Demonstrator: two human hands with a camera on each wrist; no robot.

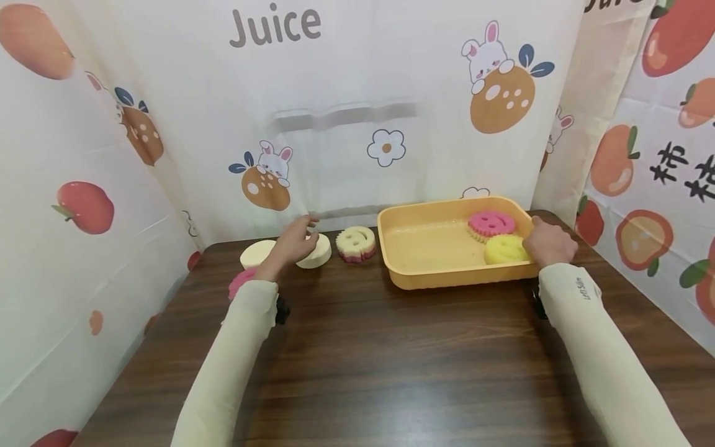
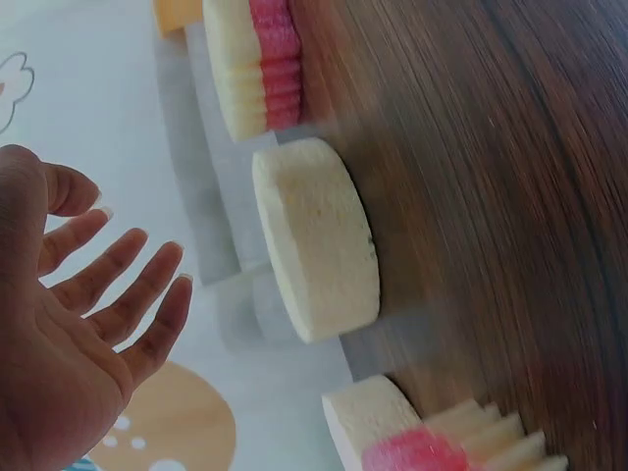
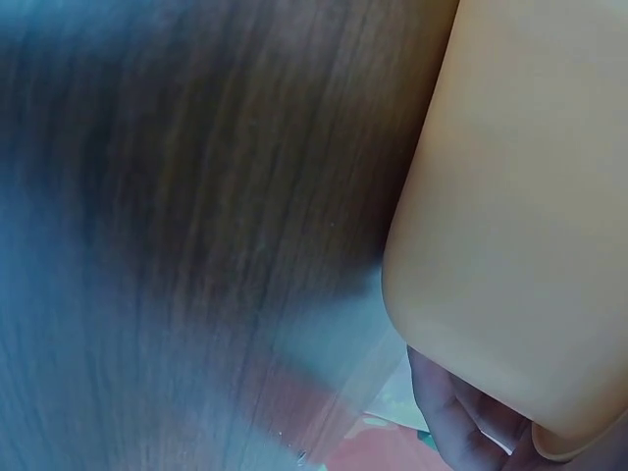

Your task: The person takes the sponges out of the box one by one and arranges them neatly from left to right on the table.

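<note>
The left hand [image 1: 295, 241], fingers spread and loosely bent, hovers above a plain cream sponge [image 1: 318, 253], a round disc lying flat at the table's far left, broad face up. The right hand [image 1: 550, 242] grips the right end of the yellow tray [image 1: 430, 248] at far right, its long axis running left to right, right end slightly farther.

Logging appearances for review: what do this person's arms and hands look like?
The left sleeve and right sleeve are long and pale cream; the right bears small dark lettering. A black object shows at each wrist. The left hand and right hand are bare.
</note>
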